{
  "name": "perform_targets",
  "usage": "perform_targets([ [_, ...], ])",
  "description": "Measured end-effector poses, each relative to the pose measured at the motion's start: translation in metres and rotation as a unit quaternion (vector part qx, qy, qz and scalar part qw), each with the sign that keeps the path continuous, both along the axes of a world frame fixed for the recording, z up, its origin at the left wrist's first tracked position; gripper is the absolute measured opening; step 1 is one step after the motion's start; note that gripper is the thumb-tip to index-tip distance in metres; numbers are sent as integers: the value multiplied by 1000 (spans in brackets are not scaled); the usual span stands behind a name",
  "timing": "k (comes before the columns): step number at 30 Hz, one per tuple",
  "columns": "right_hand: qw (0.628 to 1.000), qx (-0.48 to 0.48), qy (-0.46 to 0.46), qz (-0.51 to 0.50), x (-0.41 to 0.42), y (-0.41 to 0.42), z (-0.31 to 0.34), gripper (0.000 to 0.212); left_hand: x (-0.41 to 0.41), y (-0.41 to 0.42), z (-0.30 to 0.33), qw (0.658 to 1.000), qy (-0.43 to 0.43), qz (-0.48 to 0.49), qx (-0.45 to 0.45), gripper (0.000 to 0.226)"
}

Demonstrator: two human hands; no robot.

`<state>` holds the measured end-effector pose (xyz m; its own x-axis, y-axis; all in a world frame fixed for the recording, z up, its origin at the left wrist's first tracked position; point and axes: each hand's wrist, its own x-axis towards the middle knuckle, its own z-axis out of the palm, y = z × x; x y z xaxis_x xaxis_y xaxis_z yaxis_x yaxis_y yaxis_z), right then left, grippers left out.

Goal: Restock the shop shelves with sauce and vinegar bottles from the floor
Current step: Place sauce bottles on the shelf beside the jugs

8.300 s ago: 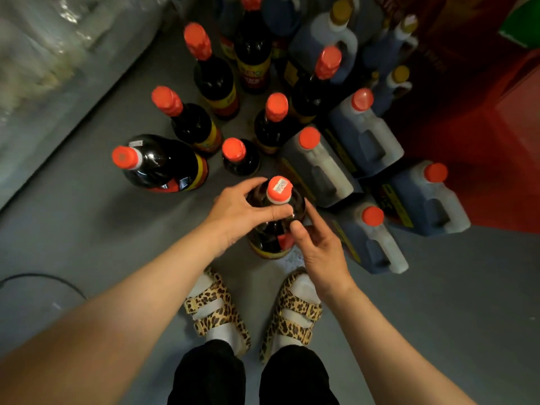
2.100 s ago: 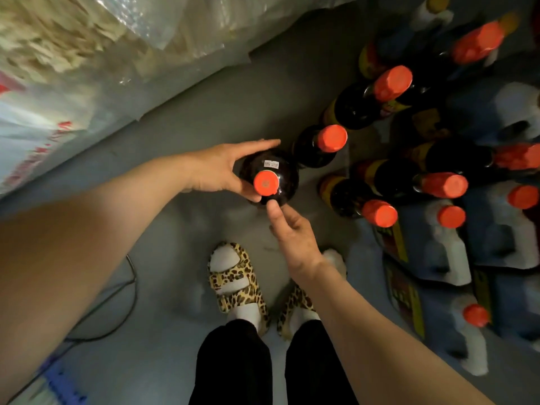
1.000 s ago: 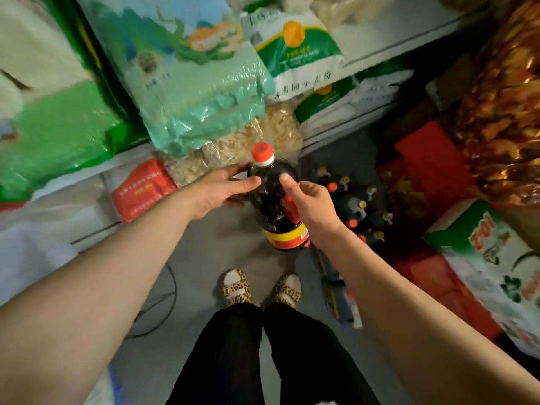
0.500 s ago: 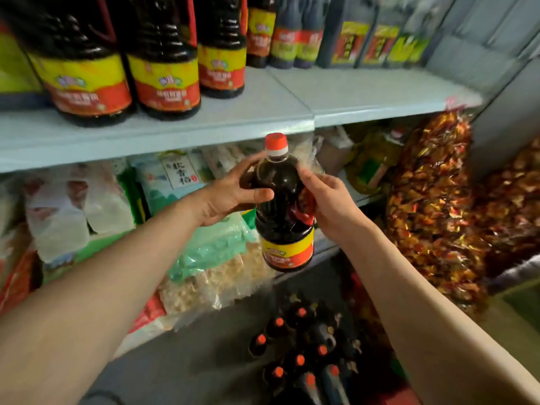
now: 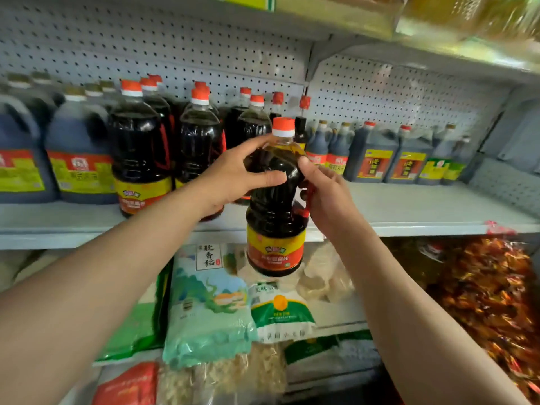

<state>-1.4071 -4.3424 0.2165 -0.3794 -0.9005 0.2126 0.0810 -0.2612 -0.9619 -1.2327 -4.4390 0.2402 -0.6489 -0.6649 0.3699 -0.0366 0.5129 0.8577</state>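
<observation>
shelf (image 5: 423, 211) front, sauce bottle (image 5: 274, 217) in both hands

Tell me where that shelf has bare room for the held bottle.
Bare shelf lies right of the bottle, in front of the jugs along the back panel. Left of it, tall bottles crowd to the front edge. Both hands, left and right, grip the bottle.
</observation>
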Motion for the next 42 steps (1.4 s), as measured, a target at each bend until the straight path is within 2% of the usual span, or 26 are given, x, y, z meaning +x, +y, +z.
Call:
perform_targets([
  [3,998,-46,-23,22,-9,-27,10,69,-10,-12,22,999,-9,33,-33,75],
  [5,997,-68,-32,31,-12,-42,13,82,-15,-24,28,997,-19,52,-45,82],
  [8,997,-65,-26,44,-21,-68,12,78,-24,-42,32,996,-30,76,-41,95],
  [10,997,-58,-25,47,-25,-82,9,84,-30,-54,30,995,-37,87,-42,100],
  [15,997,-54,3,57,-35,-117,-6,94,-37,-80,12,992,-43,108,-41,95],
  [18,997,-55,21,48,-38,-126,-8,84,-42,-90,7,988,-46,138,-53,87],
  [24,992,-58,112,-32,-41,-123,-24,34,-45,-89,16,975,-86,165,-120,88],
  [25,989,-58,133,-30,-43,-119,-31,33,-45,-86,19,972,-82,170,-141,92],
  [28,981,-35,190,4,-46,-105,-64,65,-45,-74,24,972,-82,156,-158,115],
  [31,980,-33,190,47,-42,-94,-88,93,-44,-66,29,967,-102,150,-181,108],
  [34,973,-25,227,43,-36,-94,-98,111,-43,-65,33,956,-141,157,-204,105],
  [39,966,-17,259,18,-31,-98,-98,121,-43,-66,41,932,-218,172,-232,127],
  [42,963,-23,269,12,-34,-100,-97,121,-47,-66,46,916,-246,187,-255,126],
])
